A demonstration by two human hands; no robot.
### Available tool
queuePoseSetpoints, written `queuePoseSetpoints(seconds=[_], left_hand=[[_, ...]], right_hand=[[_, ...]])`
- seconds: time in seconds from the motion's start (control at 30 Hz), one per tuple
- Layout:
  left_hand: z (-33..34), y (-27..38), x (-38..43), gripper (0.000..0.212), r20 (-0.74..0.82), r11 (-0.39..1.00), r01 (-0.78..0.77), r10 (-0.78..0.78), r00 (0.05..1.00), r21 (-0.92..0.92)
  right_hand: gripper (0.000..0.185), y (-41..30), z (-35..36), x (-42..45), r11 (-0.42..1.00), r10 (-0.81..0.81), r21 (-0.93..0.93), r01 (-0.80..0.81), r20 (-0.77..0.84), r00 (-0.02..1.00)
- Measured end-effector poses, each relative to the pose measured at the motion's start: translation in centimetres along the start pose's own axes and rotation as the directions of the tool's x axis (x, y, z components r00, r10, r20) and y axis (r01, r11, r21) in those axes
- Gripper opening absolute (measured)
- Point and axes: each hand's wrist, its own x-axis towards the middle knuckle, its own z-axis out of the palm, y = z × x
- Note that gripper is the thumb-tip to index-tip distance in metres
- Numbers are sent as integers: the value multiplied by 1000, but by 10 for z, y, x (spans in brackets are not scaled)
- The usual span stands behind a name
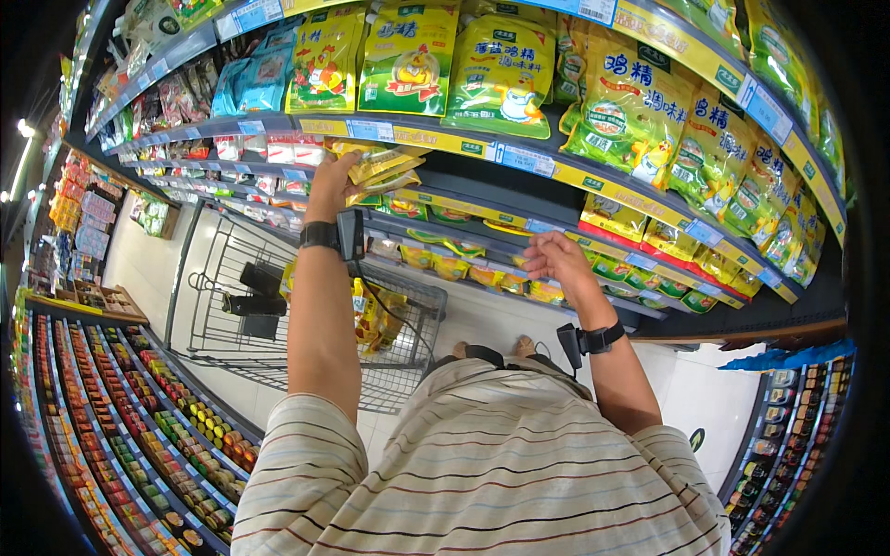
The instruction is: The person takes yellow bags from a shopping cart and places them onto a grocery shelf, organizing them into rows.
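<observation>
At the shelf front, my left hand (pixel 337 177) grips a small stack of flat yellow seasoning packets (pixel 389 170), its fingers partly hidden behind them. The packets lie just under the lip of the shelf board, at the left end of a dark gap (pixel 480 177) in the row below. My right hand (pixel 560 260) hangs before the lower shelves with its fingers loosely bent, holding nothing. It is nearest a shelf edge with price tags (pixel 546 226). Above both hands stand large yellow-green seasoning bags (pixel 504 76) with cartoon chickens.
A wire shopping cart (pixel 229 333) stands to my left, holding yellow bags (pixel 379 320) and dark objects (pixel 261 306). Yellow boxes (pixel 612 217) line the lower right shelf. Racks of jars (pixel 201 420) rise behind on the left; another bottle rack (pixel 775 431) is at right.
</observation>
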Motion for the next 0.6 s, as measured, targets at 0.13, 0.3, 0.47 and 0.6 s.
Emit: queuePoseSetpoints(seconds=[0.13, 0.3, 0.47, 0.6], left_hand=[[11, -3, -21, 26, 121, 947, -22, 64, 991, -321], [19, -15, -71, 32, 112, 935, -43, 88, 990, -353], [35, -41, -129, 42, 193, 934, 27, 45, 980, -357], [42, -72, -149, 44, 321, 917, 89, 44, 946, -389]], right_hand=[[28, -2, 9, 6, 1000, -14, -5, 14, 22, 1000], [32, -7, 24, 14, 999, 2, 51, -7, 98, 995], [44, -10, 33, 28, 996, -1, 85, -11, 146, 989], [51, -15, 44, 35, 987, 49, 128, -94, 313, 948]])
